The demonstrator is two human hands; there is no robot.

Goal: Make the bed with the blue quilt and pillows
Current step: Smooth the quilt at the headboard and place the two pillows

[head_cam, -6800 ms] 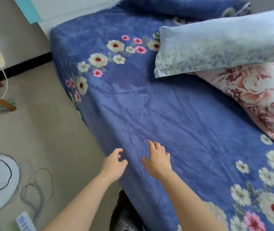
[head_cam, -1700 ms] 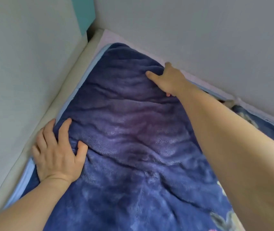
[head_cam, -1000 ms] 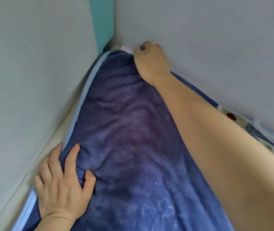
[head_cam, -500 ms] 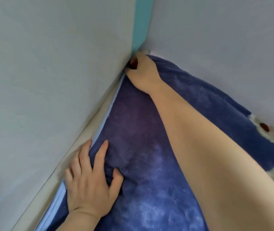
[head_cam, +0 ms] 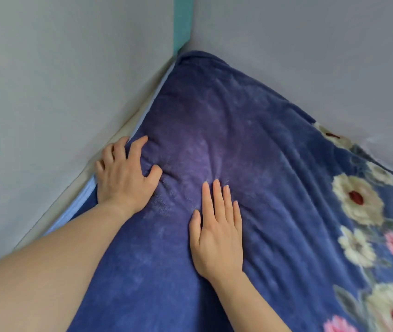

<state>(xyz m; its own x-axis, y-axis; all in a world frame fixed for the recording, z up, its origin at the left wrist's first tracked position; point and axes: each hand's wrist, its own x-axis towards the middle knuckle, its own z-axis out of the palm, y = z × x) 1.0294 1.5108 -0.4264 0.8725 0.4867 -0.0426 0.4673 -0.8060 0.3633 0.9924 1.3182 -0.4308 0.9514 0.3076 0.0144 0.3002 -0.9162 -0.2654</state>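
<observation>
The blue plush quilt [head_cam: 250,121] covers the bed up to the far corner where two walls meet; its cream and pink flower print [head_cam: 355,200] runs along the right side. My left hand [head_cam: 124,173] presses on the quilt's left edge beside the wall, fingers spread and slightly bent, thumb sunk into the fabric. My right hand [head_cam: 217,231] lies flat, palm down, on the quilt just right of it, fingers together and pointing to the corner. Soft wrinkles fan out between both hands. No pillows are in view.
Grey walls close in the bed on the left and at the back, with a teal strip [head_cam: 183,22] in the corner. A light blue sheet edge [head_cam: 80,202] and a pale bed rim [head_cam: 71,188] show along the left wall.
My right hand has come back from the far corner and now rests flat mid-quilt near my left hand. The left hand stays at the left edge.
</observation>
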